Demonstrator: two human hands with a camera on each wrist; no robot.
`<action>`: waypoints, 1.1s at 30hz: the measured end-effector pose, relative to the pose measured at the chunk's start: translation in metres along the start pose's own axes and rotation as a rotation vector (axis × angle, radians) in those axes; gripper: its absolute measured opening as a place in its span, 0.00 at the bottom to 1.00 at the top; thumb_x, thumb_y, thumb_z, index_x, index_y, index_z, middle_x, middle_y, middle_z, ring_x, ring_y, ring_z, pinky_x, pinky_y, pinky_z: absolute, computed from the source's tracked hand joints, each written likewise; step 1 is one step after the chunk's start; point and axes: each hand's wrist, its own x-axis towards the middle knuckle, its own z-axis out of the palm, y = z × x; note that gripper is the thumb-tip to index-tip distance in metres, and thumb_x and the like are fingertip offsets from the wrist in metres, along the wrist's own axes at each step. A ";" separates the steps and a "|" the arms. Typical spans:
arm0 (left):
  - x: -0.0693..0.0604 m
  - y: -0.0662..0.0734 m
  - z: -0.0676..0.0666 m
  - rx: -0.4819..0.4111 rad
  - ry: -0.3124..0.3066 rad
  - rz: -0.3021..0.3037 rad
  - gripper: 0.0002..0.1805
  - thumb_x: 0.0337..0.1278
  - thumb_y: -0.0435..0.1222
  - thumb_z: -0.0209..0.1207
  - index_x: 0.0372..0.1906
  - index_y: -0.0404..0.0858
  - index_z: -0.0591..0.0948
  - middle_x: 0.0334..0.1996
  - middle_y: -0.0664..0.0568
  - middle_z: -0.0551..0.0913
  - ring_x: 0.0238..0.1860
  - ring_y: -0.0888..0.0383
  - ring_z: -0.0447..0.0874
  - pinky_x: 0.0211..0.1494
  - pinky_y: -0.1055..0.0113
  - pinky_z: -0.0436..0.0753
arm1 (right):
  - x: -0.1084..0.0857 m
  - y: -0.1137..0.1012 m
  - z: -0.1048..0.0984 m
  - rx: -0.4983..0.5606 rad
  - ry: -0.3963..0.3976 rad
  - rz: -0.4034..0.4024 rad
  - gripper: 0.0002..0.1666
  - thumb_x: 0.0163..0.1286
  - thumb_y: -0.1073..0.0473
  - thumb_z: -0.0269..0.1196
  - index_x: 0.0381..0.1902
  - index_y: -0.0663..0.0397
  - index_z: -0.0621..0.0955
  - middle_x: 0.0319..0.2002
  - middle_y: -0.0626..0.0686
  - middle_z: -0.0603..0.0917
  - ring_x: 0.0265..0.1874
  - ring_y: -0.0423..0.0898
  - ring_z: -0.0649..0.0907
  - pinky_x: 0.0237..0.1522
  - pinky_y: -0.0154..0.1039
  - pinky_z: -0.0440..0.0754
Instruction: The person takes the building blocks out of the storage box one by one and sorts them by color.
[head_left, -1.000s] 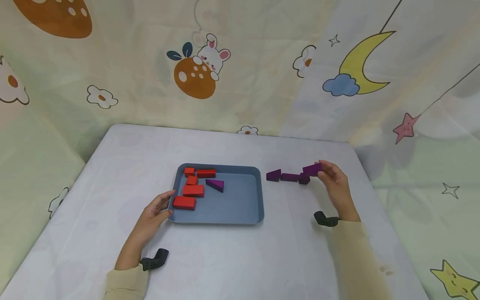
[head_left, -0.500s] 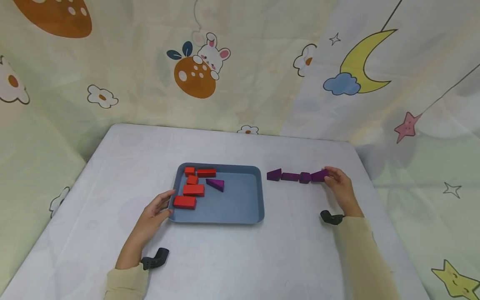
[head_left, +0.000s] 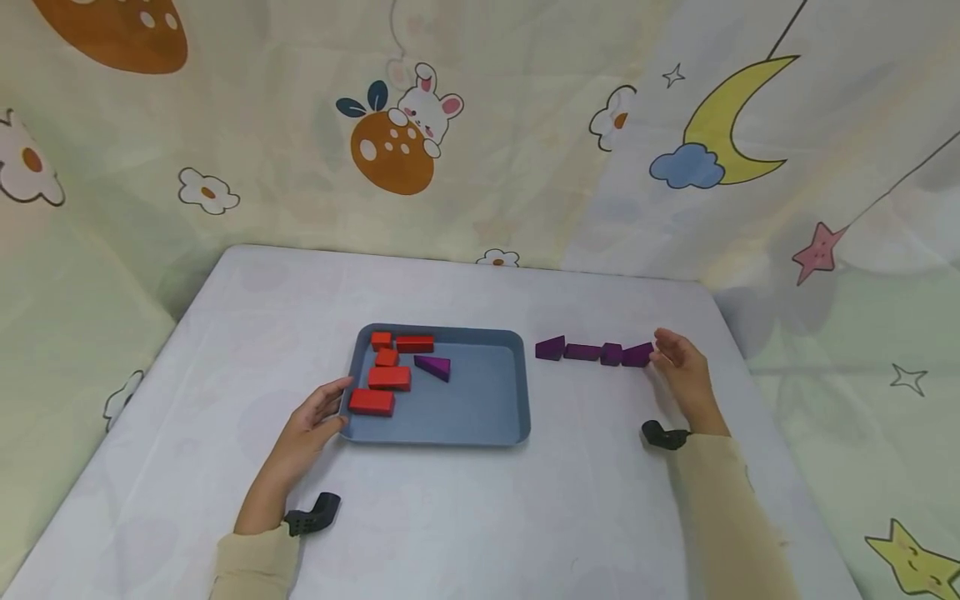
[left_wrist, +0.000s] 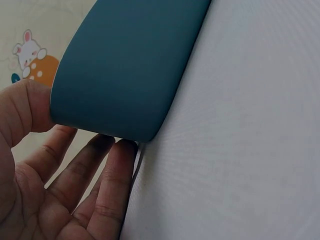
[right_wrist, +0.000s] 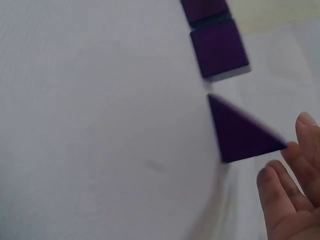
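Note:
Against the left wall of the blue tray (head_left: 480,408) rests my left hand (head_left: 303,437), its fingers fairly straight. The left wrist view shows the fingertips and thumb of that hand (left_wrist: 75,175) touching the tray's outer side (left_wrist: 120,70). Several red blocks, one being a long block (head_left: 389,378), and a purple wedge (head_left: 432,367) lie in the tray. On the table, right of the tray, several purple blocks form a row. Beside the row's rightmost wedge (head_left: 637,355) is my right hand (head_left: 686,383), holding nothing; in the right wrist view its fingers (right_wrist: 274,192) are apart beside that wedge (right_wrist: 242,135).
The row also has a wedge-like block (head_left: 551,348) at its left end, a flat block (head_left: 582,352) and a small block (head_left: 611,354). A white-covered table (head_left: 465,517) carries everything. A printed cloth (head_left: 525,167) hangs behind and at the sides.
My right hand has lowered the purple wedge from above the row to its right end and let it go, the fingers now apart from it. My left hand has stayed at the tray.

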 end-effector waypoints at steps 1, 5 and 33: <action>0.000 0.000 0.000 -0.001 -0.001 0.000 0.34 0.72 0.23 0.53 0.81 0.33 0.67 0.82 0.36 0.65 0.80 0.33 0.65 0.59 0.83 0.72 | -0.001 -0.004 0.000 0.009 0.012 0.001 0.33 0.82 0.68 0.61 0.79 0.72 0.66 0.78 0.72 0.69 0.76 0.50 0.74 0.67 0.24 0.72; 0.000 -0.001 0.000 0.000 0.002 0.002 0.34 0.72 0.23 0.53 0.81 0.33 0.67 0.82 0.36 0.65 0.80 0.33 0.66 0.59 0.82 0.72 | -0.006 -0.028 0.005 0.056 0.070 -0.019 0.35 0.80 0.67 0.63 0.80 0.71 0.66 0.79 0.69 0.68 0.80 0.60 0.68 0.70 0.29 0.71; 0.001 -0.003 0.000 0.000 0.009 0.014 0.34 0.71 0.23 0.53 0.81 0.33 0.68 0.82 0.36 0.65 0.80 0.33 0.65 0.69 0.64 0.76 | -0.058 -0.120 0.179 0.318 -0.257 -0.145 0.30 0.72 0.74 0.68 0.71 0.72 0.76 0.68 0.70 0.80 0.70 0.65 0.79 0.66 0.36 0.80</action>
